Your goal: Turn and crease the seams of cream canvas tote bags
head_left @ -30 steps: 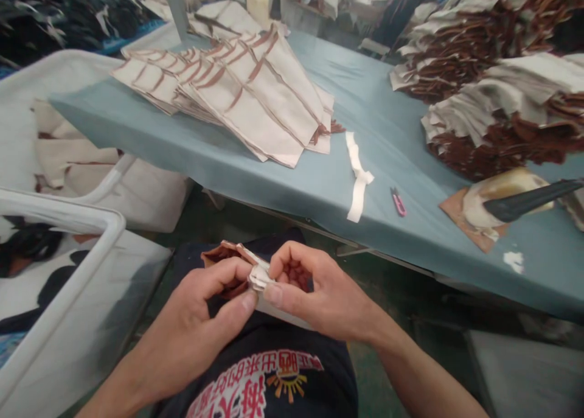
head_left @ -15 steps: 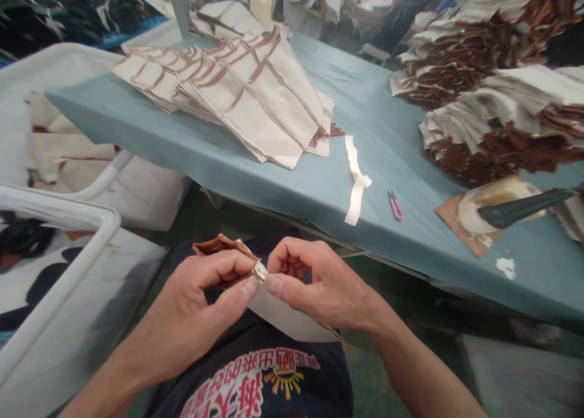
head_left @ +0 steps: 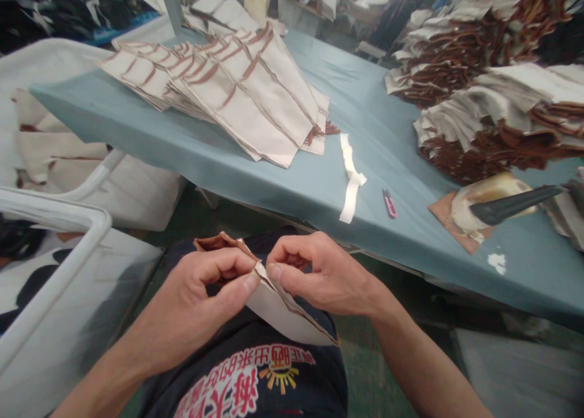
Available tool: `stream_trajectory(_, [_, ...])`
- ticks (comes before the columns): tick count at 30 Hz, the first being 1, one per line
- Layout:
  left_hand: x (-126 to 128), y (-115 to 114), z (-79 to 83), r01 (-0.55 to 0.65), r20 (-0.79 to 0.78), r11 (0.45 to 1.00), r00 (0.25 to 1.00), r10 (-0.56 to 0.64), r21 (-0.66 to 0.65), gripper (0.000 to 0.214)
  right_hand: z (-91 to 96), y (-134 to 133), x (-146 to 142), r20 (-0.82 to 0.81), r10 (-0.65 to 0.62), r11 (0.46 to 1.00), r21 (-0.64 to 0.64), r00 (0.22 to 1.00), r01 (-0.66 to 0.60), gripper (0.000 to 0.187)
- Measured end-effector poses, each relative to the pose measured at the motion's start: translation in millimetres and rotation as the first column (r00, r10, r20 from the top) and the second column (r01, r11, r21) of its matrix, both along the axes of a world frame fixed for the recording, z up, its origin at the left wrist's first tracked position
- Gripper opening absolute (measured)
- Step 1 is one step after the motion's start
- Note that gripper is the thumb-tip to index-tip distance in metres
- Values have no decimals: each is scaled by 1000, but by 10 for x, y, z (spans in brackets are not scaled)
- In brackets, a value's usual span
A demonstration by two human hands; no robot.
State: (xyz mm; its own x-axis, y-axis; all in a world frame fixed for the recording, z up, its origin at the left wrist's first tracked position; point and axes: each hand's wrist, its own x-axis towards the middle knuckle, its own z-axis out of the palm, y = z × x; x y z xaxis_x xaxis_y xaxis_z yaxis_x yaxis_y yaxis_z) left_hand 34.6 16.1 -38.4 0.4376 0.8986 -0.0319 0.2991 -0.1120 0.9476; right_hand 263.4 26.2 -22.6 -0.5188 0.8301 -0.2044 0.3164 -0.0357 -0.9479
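Note:
Over my lap, my left hand (head_left: 214, 296) pinches the edge of a cream fabric piece (head_left: 285, 314) with brown edging. Its folded brown part (head_left: 219, 241) stands up behind the left fingers. Beside it, my right hand (head_left: 314, 272) is closed with thumb and forefinger at the same edge, almost touching the left fingertips. The edge between the hands shows a small whitish strip. What lies inside the curled fingers of either hand is hidden. A dark apron (head_left: 219, 369) with printed characters and a sun lies under the piece.
A blue-covered table (head_left: 219, 156) bears a fanned stack of cream pieces (head_left: 246, 95), white tape (head_left: 350, 187), pink thread snips (head_left: 390, 204) and a glue container (head_left: 479, 205) with a black-handled brush. Brown-and-cream piles (head_left: 497, 120) stand at right. White bins (head_left: 104, 223) flank my left side.
My right thumb has drawn slightly away from the left thumb, and the piece's brown edge now shows below the right hand. The view has shifted slightly, moving the table items left.

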Motion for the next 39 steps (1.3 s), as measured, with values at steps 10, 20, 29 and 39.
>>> stream_trajectory(10, [13,-19,-12,-4,-5,1000,1000,3,-26,31,63,-51,-3,50,29,997,70,998,-33,16])
stream_trajectory(20, [-67,-85,-112,24,-2,999,1000,-24,-47,31,-84,68,64,-140,117,965,-219,983,-146,47])
stream_trajectory(29, [-1,-30,-46,-24,0,1000,1000,24,-8,29,26,-94,-10,201,-21,963,266,979,-34,14])
stream_trajectory(39, [8,-44,-78,-36,7,999,999,36,21,26,-67,-201,-119,203,-135,923,381,970,49,9])
